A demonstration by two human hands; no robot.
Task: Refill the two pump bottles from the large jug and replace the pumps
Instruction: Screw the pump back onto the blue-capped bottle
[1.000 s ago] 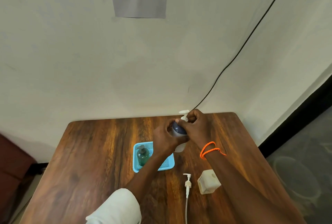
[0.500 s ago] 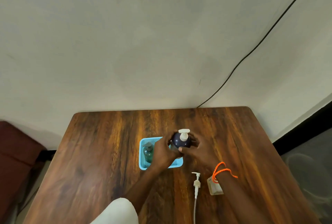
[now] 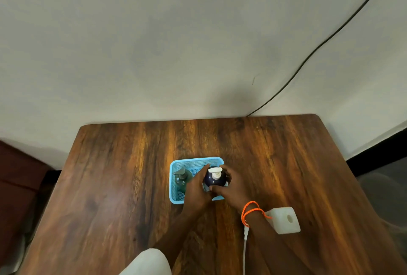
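Hands: left hand (image 3: pixel 196 188) and right hand (image 3: pixel 229 188) both wrapped round dark blue pump bottle (image 3: pixel 214 179) | bottle: in right half of blue basket (image 3: pixel 196 161) | green pump bottle (image 3: pixel 182 180): basket's left half | white jug (image 3: pixel 284 219): on counter (image 3: pixel 110 175), right of basket

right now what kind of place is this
Probably a plain indoor room set up for a task: a brown wooden table against a bare off-white wall, with a black cable running down it.
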